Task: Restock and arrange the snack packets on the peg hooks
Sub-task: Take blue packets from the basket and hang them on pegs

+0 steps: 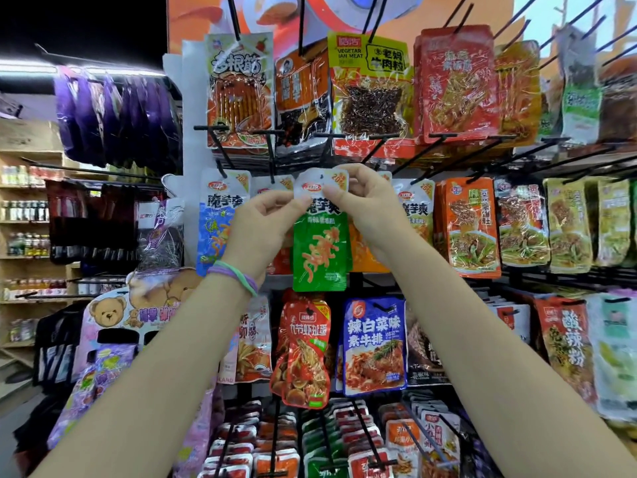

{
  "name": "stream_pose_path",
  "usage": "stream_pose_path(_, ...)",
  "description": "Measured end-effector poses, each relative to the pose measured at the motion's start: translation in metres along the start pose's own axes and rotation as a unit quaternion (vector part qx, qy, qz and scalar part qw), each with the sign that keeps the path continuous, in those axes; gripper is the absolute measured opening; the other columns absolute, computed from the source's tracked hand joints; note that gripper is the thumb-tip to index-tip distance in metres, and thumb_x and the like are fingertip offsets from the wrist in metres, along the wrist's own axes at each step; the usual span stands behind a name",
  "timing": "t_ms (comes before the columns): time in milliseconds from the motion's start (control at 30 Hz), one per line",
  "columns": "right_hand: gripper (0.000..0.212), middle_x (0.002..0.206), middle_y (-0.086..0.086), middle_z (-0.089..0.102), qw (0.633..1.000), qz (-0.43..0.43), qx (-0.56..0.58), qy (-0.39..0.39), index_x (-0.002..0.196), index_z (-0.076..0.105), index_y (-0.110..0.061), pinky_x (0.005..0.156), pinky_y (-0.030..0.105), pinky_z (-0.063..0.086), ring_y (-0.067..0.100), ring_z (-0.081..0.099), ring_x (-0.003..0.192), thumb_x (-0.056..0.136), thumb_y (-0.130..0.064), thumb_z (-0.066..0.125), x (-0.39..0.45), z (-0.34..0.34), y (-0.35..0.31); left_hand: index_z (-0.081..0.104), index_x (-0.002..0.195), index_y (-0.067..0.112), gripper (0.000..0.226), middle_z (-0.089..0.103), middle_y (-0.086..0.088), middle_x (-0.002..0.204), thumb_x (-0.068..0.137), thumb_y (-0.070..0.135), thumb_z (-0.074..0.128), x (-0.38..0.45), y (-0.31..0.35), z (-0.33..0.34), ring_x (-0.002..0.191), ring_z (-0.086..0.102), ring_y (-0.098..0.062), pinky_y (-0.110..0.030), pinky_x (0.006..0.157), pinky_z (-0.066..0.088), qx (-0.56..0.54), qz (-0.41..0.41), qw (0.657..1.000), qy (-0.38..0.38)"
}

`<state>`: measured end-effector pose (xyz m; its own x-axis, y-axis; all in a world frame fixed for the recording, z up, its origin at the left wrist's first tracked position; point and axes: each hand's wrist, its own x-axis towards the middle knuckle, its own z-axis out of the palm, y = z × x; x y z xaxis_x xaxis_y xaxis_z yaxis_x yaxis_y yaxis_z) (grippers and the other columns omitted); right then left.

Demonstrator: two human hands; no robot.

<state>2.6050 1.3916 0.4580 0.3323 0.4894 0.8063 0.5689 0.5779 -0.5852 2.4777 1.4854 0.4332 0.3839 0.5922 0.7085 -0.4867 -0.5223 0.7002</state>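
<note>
Both hands hide the orange packets (363,251) behind the green packet (320,250).

head camera faces forward, close to the peg rack (348,281).

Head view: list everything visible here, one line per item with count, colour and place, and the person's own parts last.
green packet: one, green with white top, centre, held up at the middle row of hooks
blue packet: one in front, blue and white, middle row, left of the hands
peg hooks: many, black, across the rack
yellow-topped packet: one in front, yellow and clear, top row centre
orange packets: a stack, orange, middle row right
shrimp packet: red, lower row centre
blue-purple packet: one in front, lower row, right of the shrimp packet
purple bags: several, upper left
bear display: one, pastel, lower left
left hand: pinches the green packet's top; purple and green wristbands
right hand: pinches the same top edge
</note>
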Motion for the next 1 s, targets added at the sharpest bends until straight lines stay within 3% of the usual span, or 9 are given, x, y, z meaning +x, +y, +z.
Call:
stream_pose_path(100,0.008,0.085,-0.005,0.069,1.0,0.019,0.003,0.024,0.102,0.065,-0.016,0.077,0.023,0.052,0.007,0.065,0.083,0.095,-0.016,0.07,0.01,0.003,0.002,0.073,0.086,0.023,0.012,0.072,0.001,0.08,0.086,0.032,0.081,0.022,0.004,0.007,0.078,0.067,-0.019,-0.034,0.067,0.055,0.035,0.038,0.998,0.02)
stream_pose_path(167,0.006,0.083,-0.004,0.067,0.999,0.014,0.013,0.044,0.098,0.067,-0.014,0.08,0.023,0.052,0.006,0.063,0.081,0.095,-0.018,0.069,0.016,0.006,0.002,0.07,0.083,0.025,0.01,0.068,0.005,0.076,0.091,0.026,0.077,0.03,0.008,0.016,0.072,0.063,-0.005,-0.023,0.069,0.052,0.057,0.066,0.996,0.026)
stream_pose_path(233,0.006,0.079,-0.005,0.065,0.997,0.001,0.028,0.065,0.093,0.068,-0.012,0.071,0.014,0.049,-0.002,0.06,0.07,0.096,-0.017,0.067,0.019,0.009,0.0,0.07,0.082,0.025,0.013,0.064,0.007,0.072,0.094,0.025,0.073,0.036,0.011,0.024,0.063,0.056,0.002,-0.016,0.064,0.045,0.065,0.079,0.994,0.045)
stream_pose_path(367,0.01,0.076,-0.006,0.063,0.995,-0.016,0.032,0.094,0.086,0.067,-0.016,0.063,0.01,0.046,-0.006,0.056,0.062,0.095,-0.015,0.069,0.025,0.012,0.001,0.073,0.085,0.02,0.013,0.065,0.001,0.075,0.094,0.029,0.073,0.045,0.007,0.032,0.067,0.055,-0.006,-0.018,0.062,0.046,0.061,0.082,0.991,0.088)
stream_pose_path(567,0.013,0.085,-0.003,0.069,0.994,0.001,0.033,0.102,0.1,0.073,-0.011,0.065,0.01,0.048,0.0,0.06,0.072,0.094,-0.023,0.071,0.032,0.012,0.004,0.073,0.087,0.019,0.014,0.069,-0.003,0.082,0.096,0.03,0.071,0.051,0.007,0.035,0.077,0.059,-0.011,-0.027,0.072,0.05,0.068,0.086,0.99,0.094)
stream_pose_path(733,0.02,0.084,0.007,0.061,0.993,0.041,0.04,0.105,0.089,0.07,-0.008,0.069,0.028,0.044,0.013,0.052,0.078,0.095,-0.027,0.069,0.035,0.013,0.003,0.067,0.074,0.031,0.023,0.066,-0.004,0.084,0.097,0.028,0.07,0.053,0.009,0.039,0.08,0.057,-0.013,-0.023,0.07,0.047,0.066,0.095,0.989,0.096)
stream_pose_path(833,0.027,0.085,0.008,0.055,0.993,0.044,0.049,0.102,0.093,0.069,0.0,0.076,0.035,0.04,0.017,0.047,0.082,0.096,-0.027,0.068,0.037,0.012,0.004,0.066,0.073,0.032,0.025,0.066,-0.002,0.08,0.097,0.026,0.07,0.054,0.008,0.039,0.078,0.057,-0.013,-0.027,0.073,0.048,0.067,0.102,0.988,0.097)
stream_pose_path(933,0.023,0.086,0.014,0.061,0.993,0.04,0.058,0.093,0.081,0.069,-0.008,0.088,0.042,0.049,0.024,0.057,0.086,0.092,-0.028,0.071,0.037,0.01,0.007,0.069,0.078,0.027,0.018,0.068,0.007,0.077,0.095,0.021,0.073,0.056,0.006,0.038,0.078,0.063,-0.009,-0.025,0.078,0.054,0.067,0.112,0.987,0.091)
stream_pose_path(1000,0.023,0.096,0.023,0.072,0.992,0.049,0.078,0.089,0.08,0.075,-0.013,0.098,0.057,0.051,0.04,0.066,0.1,0.081,-0.036,0.074,0.037,0.011,0.009,0.07,0.082,0.024,0.014,0.069,0.007,0.079,0.095,0.018,0.073,0.057,0.004,0.037,0.081,0.065,-0.011,-0.027,0.081,0.056,0.064,0.118,0.987,0.088)
